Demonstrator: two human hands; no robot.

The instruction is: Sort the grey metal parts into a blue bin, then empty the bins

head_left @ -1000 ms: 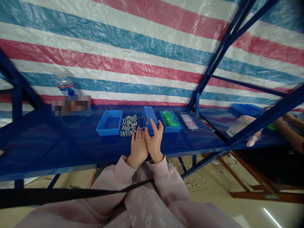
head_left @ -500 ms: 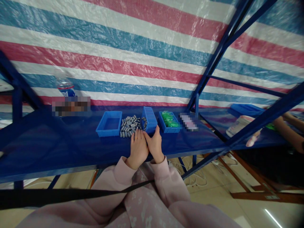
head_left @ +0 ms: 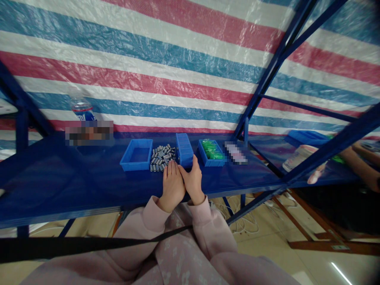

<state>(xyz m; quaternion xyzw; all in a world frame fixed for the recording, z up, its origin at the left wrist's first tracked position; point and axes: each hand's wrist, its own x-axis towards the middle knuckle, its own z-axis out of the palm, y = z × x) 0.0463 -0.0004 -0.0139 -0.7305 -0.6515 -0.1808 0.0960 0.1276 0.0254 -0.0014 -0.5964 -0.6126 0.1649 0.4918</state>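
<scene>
My right hand (head_left: 193, 181) holds a blue plastic bin (head_left: 185, 149) by its near end, thumb on the left and fingers on the right. The bin is tipped onto its side, its base toward the right and its mouth toward the left, mostly hidden. Left of it lies a loose pile of small silver cylinders (head_left: 162, 157) on the blue tabletop (head_left: 103, 186). Flat and with fingers stretched forward, my left hand (head_left: 172, 187) rests at the pile's near right edge, against my right thumb.
An empty blue bin (head_left: 136, 155) stands left of the pile. To the right are a blue bin (head_left: 211, 162) of green plastic-wrapped items and a blurred-out phone-like object (head_left: 236, 152). A bottle (head_left: 81, 109) stands back left. Beyond the blue frame post (head_left: 264, 79), another person's arm (head_left: 360, 164) shows.
The bin in my right hand has tipped further left, so the cylinders seen at its mouth are now hidden. My left hand has barely moved.
</scene>
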